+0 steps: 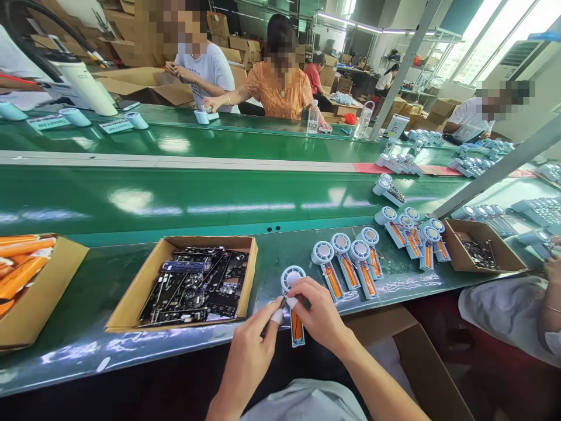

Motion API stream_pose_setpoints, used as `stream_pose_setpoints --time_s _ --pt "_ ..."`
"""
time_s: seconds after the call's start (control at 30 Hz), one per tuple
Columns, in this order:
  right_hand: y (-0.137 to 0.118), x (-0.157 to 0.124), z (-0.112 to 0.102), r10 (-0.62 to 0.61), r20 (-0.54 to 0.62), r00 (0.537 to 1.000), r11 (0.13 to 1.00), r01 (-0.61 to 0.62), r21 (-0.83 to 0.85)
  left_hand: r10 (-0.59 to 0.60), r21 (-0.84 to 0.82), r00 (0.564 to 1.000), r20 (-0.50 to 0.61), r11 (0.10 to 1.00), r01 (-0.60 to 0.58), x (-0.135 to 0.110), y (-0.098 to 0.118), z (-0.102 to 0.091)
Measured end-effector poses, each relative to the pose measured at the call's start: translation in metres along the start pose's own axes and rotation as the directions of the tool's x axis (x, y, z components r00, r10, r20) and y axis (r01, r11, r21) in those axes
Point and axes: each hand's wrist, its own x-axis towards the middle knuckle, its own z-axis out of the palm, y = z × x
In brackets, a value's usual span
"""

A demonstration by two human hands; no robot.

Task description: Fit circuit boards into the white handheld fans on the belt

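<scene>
A light-blue handheld fan body (293,278) lies at the table's front edge, its open handle showing an orange battery (297,327) and jutting over the edge. Above the handle, my left hand (253,338) and my right hand (319,311) meet fingertip to fingertip, both pinching. Something thin and dark is between them, too small to name. White covers wrap some of my fingertips. Left of my hands stands a cardboard box of black circuit boards (193,286). Right of them lie several similar fan bodies (346,257) with orange batteries and loose wires.
At far left is a box of orange batteries (26,275). A green conveyor belt (245,196) runs behind the table. Another box of small boards (482,248) stands right, near a co-worker's arm. A slanted metal post (486,172) crosses the right side. Several people sit beyond the belt.
</scene>
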Motion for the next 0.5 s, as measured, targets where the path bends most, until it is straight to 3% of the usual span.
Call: stream_pose_setpoints --time_s 0.1,0.2,0.27,0.4,0.5 --pt "-0.002 0.005 -0.007 0.085 0.078 0.993 0.990 -0.093 0.104 0.009 -0.057 0.997 0.076 0.998 -0.004 0.006 -0.007 -0.008" --pt "-0.002 0.009 -0.010 0.062 0.131 0.989 0.989 -0.079 0.127 0.039 -0.077 0.992 0.121 0.997 -0.030 0.012 -0.016 -0.010" --pt "-0.002 0.009 -0.008 0.065 0.101 0.993 0.990 -0.077 0.116 0.051 -0.080 0.991 0.124 0.996 -0.041 0.014 -0.017 -0.008" --pt "-0.005 0.007 -0.005 0.147 0.027 0.989 0.983 -0.149 0.105 -0.021 -0.084 0.998 0.062 0.996 0.026 0.010 0.001 -0.003" --pt "-0.006 0.006 -0.013 0.291 0.109 0.951 0.907 -0.310 0.285 -0.118 -0.168 0.983 0.141 0.976 0.141 0.002 0.020 -0.004"
